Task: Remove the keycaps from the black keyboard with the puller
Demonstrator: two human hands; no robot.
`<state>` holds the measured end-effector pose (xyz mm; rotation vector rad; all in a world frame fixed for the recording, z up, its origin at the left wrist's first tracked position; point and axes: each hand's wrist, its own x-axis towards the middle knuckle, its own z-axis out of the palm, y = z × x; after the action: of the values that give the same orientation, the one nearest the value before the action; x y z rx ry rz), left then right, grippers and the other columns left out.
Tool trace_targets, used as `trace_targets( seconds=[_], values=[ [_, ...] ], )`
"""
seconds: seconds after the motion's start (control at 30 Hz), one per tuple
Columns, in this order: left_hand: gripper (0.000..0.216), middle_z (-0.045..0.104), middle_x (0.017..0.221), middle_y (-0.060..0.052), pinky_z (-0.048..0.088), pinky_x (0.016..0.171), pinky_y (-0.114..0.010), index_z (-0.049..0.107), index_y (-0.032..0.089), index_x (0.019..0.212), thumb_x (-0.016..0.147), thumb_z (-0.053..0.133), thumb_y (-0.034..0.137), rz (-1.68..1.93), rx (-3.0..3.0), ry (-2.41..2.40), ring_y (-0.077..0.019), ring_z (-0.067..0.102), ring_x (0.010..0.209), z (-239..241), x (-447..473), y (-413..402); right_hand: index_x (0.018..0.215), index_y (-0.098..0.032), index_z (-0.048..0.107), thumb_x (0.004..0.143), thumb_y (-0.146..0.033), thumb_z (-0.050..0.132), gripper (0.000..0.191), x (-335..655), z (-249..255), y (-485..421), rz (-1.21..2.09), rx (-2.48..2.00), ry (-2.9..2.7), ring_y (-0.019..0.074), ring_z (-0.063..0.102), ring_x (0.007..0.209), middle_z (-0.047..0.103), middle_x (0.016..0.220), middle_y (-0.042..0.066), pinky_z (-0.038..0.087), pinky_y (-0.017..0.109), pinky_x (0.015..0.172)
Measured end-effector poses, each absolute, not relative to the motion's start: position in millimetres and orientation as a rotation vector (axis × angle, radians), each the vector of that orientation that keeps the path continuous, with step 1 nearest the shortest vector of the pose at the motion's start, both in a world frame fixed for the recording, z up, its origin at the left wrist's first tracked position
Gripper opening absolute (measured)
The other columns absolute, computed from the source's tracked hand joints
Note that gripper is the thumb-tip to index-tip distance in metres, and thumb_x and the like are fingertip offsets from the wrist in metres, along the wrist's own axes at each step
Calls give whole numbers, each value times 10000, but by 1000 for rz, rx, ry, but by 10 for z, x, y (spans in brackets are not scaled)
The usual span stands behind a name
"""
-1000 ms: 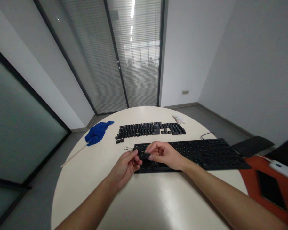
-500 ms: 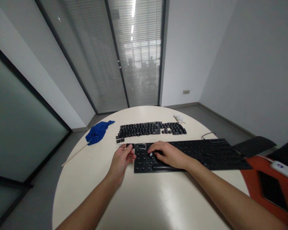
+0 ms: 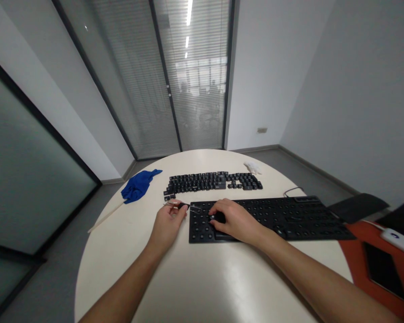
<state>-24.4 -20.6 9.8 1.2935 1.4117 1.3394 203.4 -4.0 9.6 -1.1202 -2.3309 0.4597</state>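
My left hand point(image 3: 164, 224) is closed on a keycap puller point(image 3: 184, 205) with a black handle. Its wire loop reaches over the upper left corner of a black keyboard point(image 3: 276, 215), which has most of its keycaps off and bare key posts showing. The long space bar still sits along the near edge, partly behind my right hand point(image 3: 234, 220). That hand rests over the keyboard's left part, thumb and fingertips drawn together in a pinch around a tiny light spot I cannot make out. Loose black keycaps point(image 3: 197, 181) lie in rows beyond the keyboard.
A blue cloth point(image 3: 137, 186) on a pale stick lies at the left of the round cream table point(image 3: 188, 278). Crumpled white material point(image 3: 252, 168) lies at the back right. To the right are a red surface, a dark phone-like slab point(image 3: 384, 269) and a white power strip point(image 3: 400, 242).
My left hand has turned the puller, and its wire loop now shows narrower and tilted over the keyboard's corner. The right hand's fingers have shifted slightly in the same spot.
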Motion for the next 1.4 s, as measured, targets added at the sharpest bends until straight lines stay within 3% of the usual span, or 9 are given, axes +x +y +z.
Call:
trace_targets(
  seconds=[0.27,0.53,0.63,0.73,0.93,1.2,1.4],
  values=[
    [155,685,812,-49,478,560,-203,693,166,877,757,720,261,1343,1592,1463,-167,632,700,142,-339,-212,1117,-198,678,804,-58,579,357,2041,84,-17,593,-1023,-2337,199,654,936,711,1062,65,499,335,887],
    [82,714,880,-65,489,615,-229,750,210,814,739,716,212,1184,1749,1293,-184,613,709,239,-351,-270,1087,-193,675,808,-225,711,284,2014,109,-36,529,-1059,-2324,216,638,928,695,1031,80,500,346,849],
    [90,720,880,-59,482,617,-237,750,221,824,757,693,208,1156,1831,1322,-178,603,675,236,-389,-264,992,-189,688,803,-274,730,212,1997,102,-42,452,-1152,-2313,235,634,906,698,958,84,495,358,821],
    [102,724,854,-52,474,613,-241,748,227,836,767,679,197,1139,1908,1330,-172,599,640,240,-443,-258,959,-194,693,830,-219,679,132,1965,100,-59,484,-1167,-2318,230,646,899,712,938,74,497,350,822],
    [198,731,848,-48,480,686,-255,754,244,919,802,625,148,887,2415,1071,-179,654,723,330,-522,-304,1058,-185,691,855,-168,623,215,1877,135,-13,552,-1127,-2282,203,659,857,711,981,73,510,326,811],
    [269,710,815,-41,450,613,-243,752,234,944,742,636,101,655,2688,882,-172,646,687,337,-524,-356,1032,-179,716,872,-173,624,184,1537,159,414,333,-1082,-2428,174,658,825,703,992,70,492,270,761],
    [243,716,853,-18,441,620,-242,743,221,930,750,622,112,509,2695,944,-157,652,706,346,-501,-374,1072,-231,709,889,-223,605,211,1091,168,674,115,-1208,-2572,207,660,1019,709,1085,49,487,270,858]
  ],
)
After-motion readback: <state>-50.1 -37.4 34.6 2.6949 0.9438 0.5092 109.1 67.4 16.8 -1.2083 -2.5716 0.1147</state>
